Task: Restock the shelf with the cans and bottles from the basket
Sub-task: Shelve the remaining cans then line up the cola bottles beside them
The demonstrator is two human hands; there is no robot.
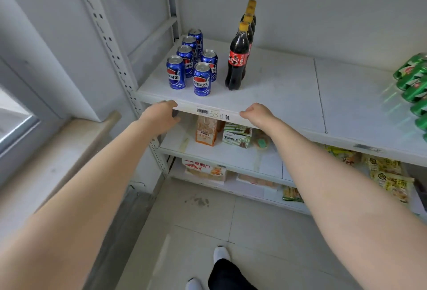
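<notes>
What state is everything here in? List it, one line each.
Six blue aluminium cola cans: upright, two rows, on the shelf.
Four dark plastic cola bottles with yellow caps: upright, capped, single file.
Green cans: blurred, pose unclear.
White metal shelf: partly stocked.
Left hand: grips the shelf's front edge.
Right hand: fingers curled at that edge; grip unclear.
Orange snack bag: upright, lower shelf.
</notes>
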